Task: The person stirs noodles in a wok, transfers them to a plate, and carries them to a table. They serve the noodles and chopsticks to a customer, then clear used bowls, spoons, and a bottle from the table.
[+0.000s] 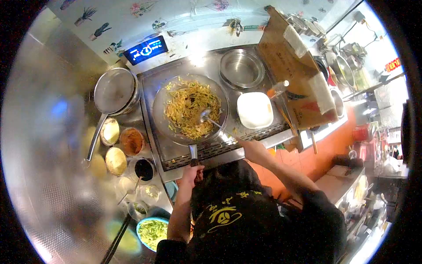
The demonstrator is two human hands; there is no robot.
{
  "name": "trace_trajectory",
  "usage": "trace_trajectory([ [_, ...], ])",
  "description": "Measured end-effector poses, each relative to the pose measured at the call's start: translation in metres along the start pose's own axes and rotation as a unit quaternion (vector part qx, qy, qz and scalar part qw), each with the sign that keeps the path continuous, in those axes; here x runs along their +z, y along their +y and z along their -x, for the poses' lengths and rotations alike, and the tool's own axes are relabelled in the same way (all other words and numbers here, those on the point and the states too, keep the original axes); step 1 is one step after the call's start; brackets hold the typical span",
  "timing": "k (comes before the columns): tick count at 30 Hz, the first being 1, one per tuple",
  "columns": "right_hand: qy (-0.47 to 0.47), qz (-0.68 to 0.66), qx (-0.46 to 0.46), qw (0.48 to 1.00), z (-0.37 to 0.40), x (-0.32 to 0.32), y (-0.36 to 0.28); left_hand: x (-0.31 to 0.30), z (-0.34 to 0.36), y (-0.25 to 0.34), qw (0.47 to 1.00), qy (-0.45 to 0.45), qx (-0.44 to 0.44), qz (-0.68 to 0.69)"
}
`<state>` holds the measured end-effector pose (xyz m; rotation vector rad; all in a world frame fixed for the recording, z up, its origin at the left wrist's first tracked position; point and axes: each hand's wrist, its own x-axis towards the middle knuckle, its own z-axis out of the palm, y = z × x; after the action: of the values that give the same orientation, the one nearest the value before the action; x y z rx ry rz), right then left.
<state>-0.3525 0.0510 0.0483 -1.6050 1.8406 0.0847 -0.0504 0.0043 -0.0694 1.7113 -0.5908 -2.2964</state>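
Note:
A wide wok sits on the steel stove, full of stir-fried noodles mixed with shredded greens. My left hand is closed round the wok's handle, at the stove's front edge. Reaching in from the right, my right hand grips the long handle of a metal ladle. The ladle's bowl rests among the noodles, right of the middle of the wok. Most of my right fingers are hidden by the back of the hand.
Right of the wok stand a white square dish and a steel basin. A cardboard sheet walls the stove's right side. On the left are a pan, seasoning tubs and a blue-rimmed bowl of shredded greens.

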Motion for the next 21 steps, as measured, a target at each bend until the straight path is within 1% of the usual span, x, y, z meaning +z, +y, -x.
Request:
trace_trajectory([
  [2, 0.009, 0.009, -0.025, 1.000, -0.043, 0.002, -0.011, -0.005, -0.007, -0.005, 0.999, 0.000, -0.038, 0.039],
  [4, 0.023, 0.042, 0.015, 0.999, -0.077, -0.014, -0.021, -0.006, -0.008, -0.005, 0.999, 0.009, -0.035, 0.024],
  [5, 0.027, 0.054, 0.037, 0.998, -0.081, -0.012, -0.024, -0.010, -0.003, -0.007, 0.999, 0.014, -0.038, 0.012],
  [8, 0.084, -0.011, -0.017, 0.996, -0.028, 0.015, 0.009, -0.001, 0.016, 0.010, 0.998, 0.017, -0.048, -0.020],
  [9, 0.001, 0.008, 0.027, 1.000, -0.012, 0.011, 0.003, -0.008, 0.002, -0.002, 1.000, 0.006, -0.009, -0.020],
  [10, 0.036, -0.029, -0.025, 0.999, -0.014, 0.032, 0.014, -0.005, 0.002, 0.000, 1.000, 0.011, -0.010, -0.014],
  [12, 0.026, -0.038, -0.030, 0.999, -0.041, 0.028, -0.008, -0.001, 0.009, 0.005, 0.999, 0.028, -0.015, -0.009],
  [15, 0.102, -0.080, -0.021, 0.991, -0.099, 0.031, -0.014, -0.013, 0.002, -0.004, 1.000, 0.013, -0.013, -0.003],
  [17, 0.223, -0.196, -0.052, 0.953, -0.099, 0.030, -0.016, -0.014, -0.005, -0.001, 0.999, 0.021, -0.014, -0.031],
  [18, 0.197, -0.316, -0.024, 0.928, -0.099, 0.027, -0.018, -0.014, -0.006, -0.001, 0.998, 0.024, -0.018, -0.048],
  [19, 0.179, -0.431, 0.010, 0.884, -0.100, 0.024, -0.020, -0.019, -0.009, -0.004, 0.998, 0.019, -0.019, -0.049],
  [21, 0.150, -0.552, 0.067, 0.818, -0.110, 0.008, -0.050, -0.024, -0.014, -0.008, 0.998, 0.006, -0.019, -0.052],
])
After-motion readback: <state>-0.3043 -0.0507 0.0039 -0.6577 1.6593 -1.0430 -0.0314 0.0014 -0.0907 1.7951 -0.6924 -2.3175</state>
